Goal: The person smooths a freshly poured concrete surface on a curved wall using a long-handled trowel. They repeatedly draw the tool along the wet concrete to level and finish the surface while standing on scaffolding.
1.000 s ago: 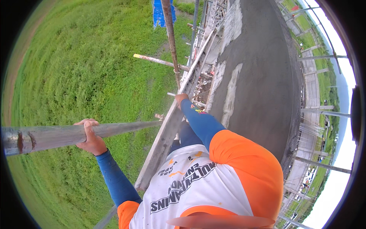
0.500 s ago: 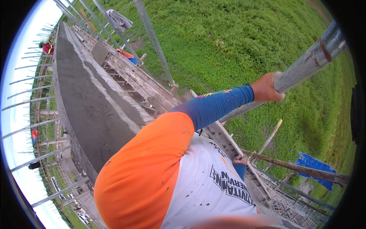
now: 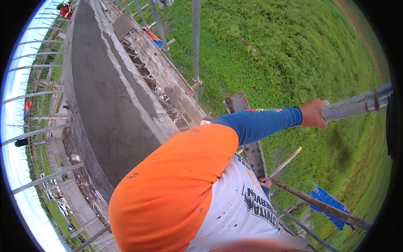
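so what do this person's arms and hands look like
On the left, an orange shirt sleeve with dark specks tops a snug blue undersleeve reaching the wrist, with a multicoloured design. On the right, only a bit of blue cuff shows. The left hand is ungloved, as is what shows of the right hand.

— Any free room?
— Over the grass [image 3: 268, 71], between upright pole [image 3: 196, 42] and pipe [image 3: 357, 105], upper right.
— Lower down?
— Rusty pole [image 3: 321, 204] slants across lower right; plank [image 3: 255, 158] blocks just right of centre.
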Motion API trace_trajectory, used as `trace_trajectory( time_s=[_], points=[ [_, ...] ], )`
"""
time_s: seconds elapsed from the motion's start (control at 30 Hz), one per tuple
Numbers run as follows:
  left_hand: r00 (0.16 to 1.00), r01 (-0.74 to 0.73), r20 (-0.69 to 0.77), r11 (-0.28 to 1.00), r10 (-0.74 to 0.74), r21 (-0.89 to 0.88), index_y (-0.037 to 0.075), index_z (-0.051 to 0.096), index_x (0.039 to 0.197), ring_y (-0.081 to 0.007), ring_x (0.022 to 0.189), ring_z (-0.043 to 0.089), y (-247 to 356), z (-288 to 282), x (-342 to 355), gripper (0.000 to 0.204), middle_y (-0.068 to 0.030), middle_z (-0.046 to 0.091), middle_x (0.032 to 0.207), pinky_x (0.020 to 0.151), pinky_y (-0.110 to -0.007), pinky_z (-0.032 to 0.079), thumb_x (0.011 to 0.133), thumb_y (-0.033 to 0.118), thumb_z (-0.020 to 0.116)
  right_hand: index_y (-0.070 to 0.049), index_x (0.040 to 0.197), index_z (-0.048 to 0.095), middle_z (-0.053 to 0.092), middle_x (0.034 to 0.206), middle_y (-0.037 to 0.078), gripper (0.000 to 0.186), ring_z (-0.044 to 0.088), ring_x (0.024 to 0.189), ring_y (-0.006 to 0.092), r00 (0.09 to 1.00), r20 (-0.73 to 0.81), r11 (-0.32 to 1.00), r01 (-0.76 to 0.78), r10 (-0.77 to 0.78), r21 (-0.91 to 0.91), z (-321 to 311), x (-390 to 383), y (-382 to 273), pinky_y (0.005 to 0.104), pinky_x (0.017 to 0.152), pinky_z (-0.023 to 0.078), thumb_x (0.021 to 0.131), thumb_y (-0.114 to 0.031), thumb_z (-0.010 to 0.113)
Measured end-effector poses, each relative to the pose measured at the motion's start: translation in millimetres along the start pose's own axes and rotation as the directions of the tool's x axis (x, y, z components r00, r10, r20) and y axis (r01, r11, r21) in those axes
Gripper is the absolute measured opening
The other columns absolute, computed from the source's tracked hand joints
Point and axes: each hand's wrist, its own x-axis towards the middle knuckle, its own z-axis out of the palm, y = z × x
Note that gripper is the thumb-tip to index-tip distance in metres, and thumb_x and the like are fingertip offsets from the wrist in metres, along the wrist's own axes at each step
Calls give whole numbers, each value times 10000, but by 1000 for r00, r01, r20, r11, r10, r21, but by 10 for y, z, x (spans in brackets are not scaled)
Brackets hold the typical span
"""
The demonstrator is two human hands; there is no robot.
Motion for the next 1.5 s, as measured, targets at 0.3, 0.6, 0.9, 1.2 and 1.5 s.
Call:
trace_trajectory(
  time_s=[0.3, 0.6, 0.9, 1.2, 1.5],
  points=[
    [997, 78, 16, 982, -82, 171, -17, 627, 1173, -325, 980, 683, 15, -22, -17, 602, -175, 682, 995, 902, -438, 548, 771, 365, 862, -174, 747, 466, 423, 554, -22, 317, 402, 430, 149, 998, -56, 997, -21, 17, -70, 254, -95, 134, 275, 381, 384, 1010, -332, 545],
    [783, -193, 356, 346, -511, 918, 38, 648, 1311, -384, 1210, 566, -321, -430, -1304, 917, -160, 663, 1146, 1128, -713, 288, 649, 638, 853, -175, 764, 447, 411, 556, -24, 293, 400, 441, 139, 997, -70, 995, 41, -34, 92, 483, -130, -39, 249, 382, 365, 1013, -314, 511],
    [863, -491, 496, 71, -93, 868, 101, 747, 1035, -340, 948, 680, -1058, -492, -1904, 386, -134, 707, 957, 920, -555, 452, 713, 315, 768, -137, 677, 431, 456, 573, 6, 358, 449, 456, 167, 999, -45, 1000, -26, 25, -5, 442, -73, -4, 261, 402, 425, 993, -288, 506],
    [654, -419, 548, 354, -522, 836, 113, 726, 934, -337, 814, 736, -745, -784, -1833, 458, -123, 741, 817, 786, -478, 492, 545, 314, 861, -31, 884, 620, 669, 817, 151, 318, 676, 750, 346, 966, 256, 515, 237, -35, -824, -327, 96, -347, 443, 689, 596, 917, -336, 704],
    [622, -337, 482, 346, -617, 876, 133, 782, 995, -342, 849, 738, -812, -799, -1886, 486, -107, 749, 841, 836, -514, 528, 589, 392, 848, 64, 1407, 472, 573, 1384, 259, 641, 544, 1251, 462, 208, 961, -745, 608, -182, -273, 197, -83, 408, 520, 1018, 460, 887, -241, 688]
  ],
)
